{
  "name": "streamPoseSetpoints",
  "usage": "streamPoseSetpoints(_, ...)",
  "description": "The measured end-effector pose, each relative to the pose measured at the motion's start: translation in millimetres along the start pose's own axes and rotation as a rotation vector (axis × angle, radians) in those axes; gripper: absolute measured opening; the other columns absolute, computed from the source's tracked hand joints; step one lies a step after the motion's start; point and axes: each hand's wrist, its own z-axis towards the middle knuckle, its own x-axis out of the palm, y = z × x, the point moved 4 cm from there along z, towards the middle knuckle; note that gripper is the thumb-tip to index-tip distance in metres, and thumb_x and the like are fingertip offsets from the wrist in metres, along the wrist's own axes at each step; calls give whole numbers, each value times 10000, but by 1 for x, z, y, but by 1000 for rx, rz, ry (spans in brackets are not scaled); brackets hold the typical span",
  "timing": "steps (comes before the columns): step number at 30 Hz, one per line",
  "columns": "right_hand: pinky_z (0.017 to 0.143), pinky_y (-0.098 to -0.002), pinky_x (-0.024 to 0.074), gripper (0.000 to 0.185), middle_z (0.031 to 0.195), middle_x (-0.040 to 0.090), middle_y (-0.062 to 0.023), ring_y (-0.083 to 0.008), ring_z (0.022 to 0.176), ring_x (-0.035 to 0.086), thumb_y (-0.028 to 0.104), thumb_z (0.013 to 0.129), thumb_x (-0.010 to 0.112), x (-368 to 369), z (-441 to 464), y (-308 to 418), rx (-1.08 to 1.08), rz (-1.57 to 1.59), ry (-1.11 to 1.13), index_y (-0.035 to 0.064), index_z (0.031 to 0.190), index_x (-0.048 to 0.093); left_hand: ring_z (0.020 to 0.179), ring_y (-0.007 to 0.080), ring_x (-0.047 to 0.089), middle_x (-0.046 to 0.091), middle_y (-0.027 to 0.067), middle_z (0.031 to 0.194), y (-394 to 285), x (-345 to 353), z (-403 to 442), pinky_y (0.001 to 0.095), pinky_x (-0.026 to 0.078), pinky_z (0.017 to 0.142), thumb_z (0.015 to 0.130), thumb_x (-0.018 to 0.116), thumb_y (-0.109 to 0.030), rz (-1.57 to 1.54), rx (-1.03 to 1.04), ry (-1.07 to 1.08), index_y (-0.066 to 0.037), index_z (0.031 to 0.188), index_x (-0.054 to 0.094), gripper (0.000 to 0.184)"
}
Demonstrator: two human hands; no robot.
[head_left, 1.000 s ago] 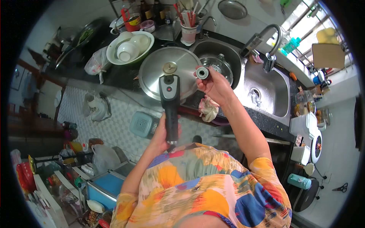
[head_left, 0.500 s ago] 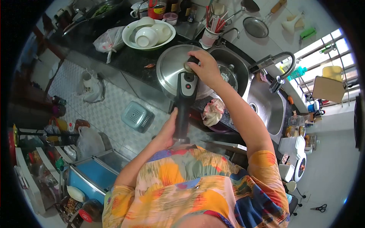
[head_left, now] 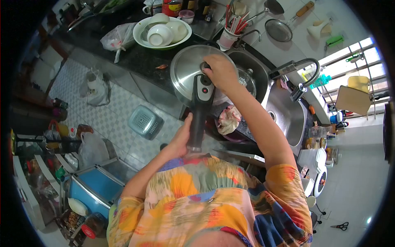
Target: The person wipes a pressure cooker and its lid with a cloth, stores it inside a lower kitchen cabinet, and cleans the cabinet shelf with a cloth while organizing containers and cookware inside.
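A pressure cooker with a shiny steel lid [head_left: 184,68] stands on the dark counter edge, close to the sink. Its long black handle [head_left: 198,123] points back toward my body. My left hand [head_left: 181,138] is wrapped around this handle from the left; some of its fingers are hidden beneath. On top of the lid, my right hand [head_left: 222,73] closes over a small black knob [head_left: 204,65], which is mostly covered by the fingers. A red button shows on the grey handle plate [head_left: 204,90] just below that hand.
Left of the cooker are a dish of stacked white bowls [head_left: 142,38] and a tied plastic bag [head_left: 118,38]. To the right lie a crumpled cloth [head_left: 229,120] and the double sink [head_left: 288,113] with its faucet [head_left: 306,82]. A plastic basket [head_left: 145,122] sits on the floor.
The view has shifted slightly. My right hand has turned a little over the knob, now covering more of it. My left hand keeps its hold on the handle.
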Motion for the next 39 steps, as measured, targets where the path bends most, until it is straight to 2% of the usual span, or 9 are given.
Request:
streamPoseSetpoints(10, 972, -395, 427, 509, 1303, 493, -183, -341, 1203, 495, 124, 800, 669, -26, -49, -10, 162, 341, -351, 62, 1279, 510, 708, 208, 618, 598, 88, 824, -10, -6, -2, 331, 529, 616, 959, 370, -557, 104, 39, -4, -51, 1125, 545, 561)
streamPoseSetpoints(15, 883, -349, 473, 410, 1216, 543, -160, -294, 1106, 550, 61, 825, 628, -35, -155, -30, 430, 451, -423, 38, 1225, 539, 810, 235, 643, 597, 112, 988, -37, 19, -12, 355, 555, 677, 945, 517, -433, 379, 200, -73, -23, 1143, 509, 455)
streamPoseSetpoints(19, 781, -299, 497, 282, 1118, 591, -130, -226, 957, 607, 7, 842, 590, -24, -219, -43, 599, 596, -424, 13, 1123, 594, 834, 199, 636, 589, 90, 995, -37, 39, -10, 330, 552, 654, 832, 708, -320, 631, 156, -259, -30, 1167, 480, 498)
streamPoseSetpoints(20, 744, -278, 495, 221, 1049, 620, -111, -183, 874, 620, -13, 846, 577, -15, -234, -51, 601, 553, -469, 4, 1061, 626, 725, 165, 603, 578, 79, 958, -37, 37, -6, 310, 519, 604, 754, 788, -271, 576, 141, -287, -29, 1180, 452, 594)
streamPoseSetpoints(27, 695, -206, 454, 169, 928, 609, -60, -85, 776, 563, -24, 866, 558, -1, -276, -52, 657, 702, -477, -12, 1023, 619, 578, 153, 568, 561, 81, 809, -50, 52, -11, 283, 496, 495, 778, 692, -115, 788, 208, -412, -7, 1029, 465, 355)
streamPoseSetpoints(31, 968, -459, 400, 576, 1278, 477, -161, -356, 1202, 456, 87, 716, 703, 6, -272, -53, 533, 160, -362, 124, 1266, 534, 615, 173, 539, 541, 112, 798, -77, 70, -25, 302, 464, 506, 780, 636, -85, 722, 125, -391, 39, 936, 495, 244)
streamPoseSetpoints(32, 1031, -559, 301, 719, 1382, 364, -188, -424, 1318, 294, 169, 660, 763, 19, -267, -58, 501, 222, -296, 160, 1321, 479, 622, 175, 532, 541, 116, 810, -83, 71, -29, 303, 460, 513, 780, 630, -90, 701, 98, -375, 43, 939, 497, 246)
streamPoseSetpoints(35, 1052, -495, 327, 749, 1420, 333, -189, -420, 1321, 311, 205, 653, 791, 32, -245, -53, 412, 82, -142, 146, 1326, 469, 641, 182, 516, 542, 128, 846, -88, 71, -44, 307, 448, 531, 775, 612, -102, 646, 64, -357, 56, 944, 503, 256)
streamPoseSetpoints(39, 1009, -472, 378, 547, 1360, 426, -182, -380, 1223, 426, 128, 698, 662, 81, -242, -79, 352, -87, -202, 76, 1229, 539, 637, 180, 506, 540, 135, 890, -87, 96, -76, 302, 437, 519, 746, 596, -102, 697, 156, -367, 60, 1031, 479, 348)
